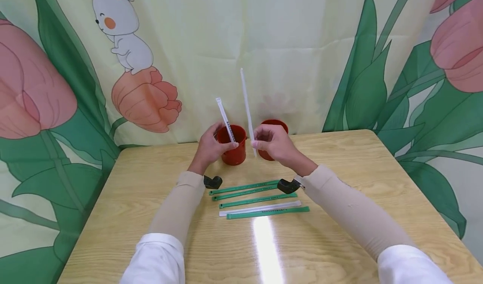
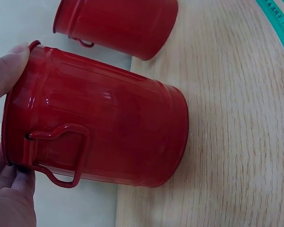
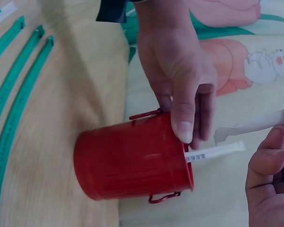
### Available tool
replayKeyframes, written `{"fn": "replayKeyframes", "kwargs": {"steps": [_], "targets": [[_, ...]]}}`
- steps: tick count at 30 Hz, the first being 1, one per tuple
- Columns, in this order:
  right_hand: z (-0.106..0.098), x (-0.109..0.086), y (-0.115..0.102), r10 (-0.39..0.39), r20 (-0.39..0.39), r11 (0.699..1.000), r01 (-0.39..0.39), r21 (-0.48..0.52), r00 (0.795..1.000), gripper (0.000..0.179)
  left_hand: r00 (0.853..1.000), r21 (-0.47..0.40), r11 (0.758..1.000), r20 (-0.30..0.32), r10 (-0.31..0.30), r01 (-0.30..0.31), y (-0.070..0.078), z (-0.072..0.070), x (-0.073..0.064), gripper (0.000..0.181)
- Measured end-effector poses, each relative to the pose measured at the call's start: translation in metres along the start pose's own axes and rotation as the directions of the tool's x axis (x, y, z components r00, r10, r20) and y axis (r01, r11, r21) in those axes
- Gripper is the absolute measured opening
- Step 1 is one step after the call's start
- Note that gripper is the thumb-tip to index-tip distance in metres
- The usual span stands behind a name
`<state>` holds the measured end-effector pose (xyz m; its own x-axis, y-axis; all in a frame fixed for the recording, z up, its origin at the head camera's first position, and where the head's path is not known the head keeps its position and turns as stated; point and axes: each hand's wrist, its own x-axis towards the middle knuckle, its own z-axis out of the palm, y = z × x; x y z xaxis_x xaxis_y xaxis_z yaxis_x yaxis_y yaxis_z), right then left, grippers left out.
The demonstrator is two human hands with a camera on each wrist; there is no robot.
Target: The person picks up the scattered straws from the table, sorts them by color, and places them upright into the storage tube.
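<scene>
My left hand [image 1: 211, 148] grips a small red metal bucket [image 1: 235, 156] by its rim, thumb on the near side and fingers round the far side. A white wrapped straw [image 1: 225, 117] with dark print leans in this bucket, its upper part sticking out past the rim. My right hand [image 1: 276, 143] pinches another long white wrapped straw [image 1: 247, 97] near its lower end, held almost upright just right of the bucket. Behind the right hand stands a second red bucket [image 1: 266, 155], partly hidden by it. The left wrist view shows the gripped bucket's wire handle [image 2: 83, 156].
Several green wrapped straws [image 1: 258, 201] and a white one [image 1: 260, 209] lie in a row on the wooden table [image 1: 151, 183], nearer me than the buckets. A printed curtain [image 1: 294, 58] with flowers and a rabbit hangs right behind the table's back edge.
</scene>
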<state>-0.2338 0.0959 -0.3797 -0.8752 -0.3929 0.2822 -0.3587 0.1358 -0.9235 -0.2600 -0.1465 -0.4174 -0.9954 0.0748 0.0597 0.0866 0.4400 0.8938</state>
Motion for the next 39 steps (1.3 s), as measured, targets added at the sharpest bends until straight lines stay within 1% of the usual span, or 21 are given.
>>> {"fn": "replayKeyframes", "kwargs": {"steps": [5, 10, 12, 15, 19, 24, 28, 34, 39], "targets": [[0.005, 0.011, -0.003, 0.037, -0.011, 0.999, -0.037, -0.008, 0.999, 0.009, 1.0, -0.002, 1.0, 0.012, 0.011, -0.011, -0.002, 0.001, 0.0, 0.077], [0.009, 0.03, -0.005, 0.069, -0.02, 0.997, -0.069, 0.039, 0.997, 0.012, 0.999, -0.005, 0.999, 0.003, 0.036, -0.036, -0.001, 0.0, 0.001, 0.075], [0.011, 0.038, -0.006, 0.08, -0.028, 0.995, -0.078, 0.063, 0.996, 0.012, 0.999, -0.011, 0.999, 0.008, 0.045, -0.045, 0.0, -0.001, 0.002, 0.074], [0.013, 0.048, -0.007, 0.094, -0.056, 0.993, -0.09, 0.071, 0.994, 0.011, 0.998, -0.024, 0.998, 0.021, 0.052, -0.052, 0.002, 0.0, 0.003, 0.074], [0.016, 0.059, -0.007, 0.08, -0.087, 0.996, -0.077, 0.04, 0.993, 0.01, 0.999, -0.022, 0.999, 0.013, 0.049, -0.049, 0.002, 0.0, 0.002, 0.074], [0.022, 0.07, -0.001, 0.068, -0.093, 0.997, -0.07, -0.021, 0.993, 0.007, 0.999, -0.01, 0.999, 0.005, 0.048, -0.048, 0.0, -0.001, 0.0, 0.075], [0.025, 0.076, 0.004, 0.056, -0.076, 0.997, -0.06, -0.056, 0.996, 0.005, 0.998, -0.022, 0.998, -0.006, 0.056, -0.056, -0.001, 0.0, -0.002, 0.074], [0.026, 0.073, 0.015, 0.107, -0.071, 0.988, -0.114, -0.107, 0.992, 0.008, 0.998, -0.03, 0.998, 0.033, 0.057, -0.056, -0.001, 0.003, -0.004, 0.076], [0.03, 0.074, 0.02, 0.103, -0.063, 0.984, -0.111, -0.136, 0.993, 0.012, 0.997, -0.036, 0.996, 0.01, 0.082, -0.081, -0.001, 0.001, -0.002, 0.075]]}}
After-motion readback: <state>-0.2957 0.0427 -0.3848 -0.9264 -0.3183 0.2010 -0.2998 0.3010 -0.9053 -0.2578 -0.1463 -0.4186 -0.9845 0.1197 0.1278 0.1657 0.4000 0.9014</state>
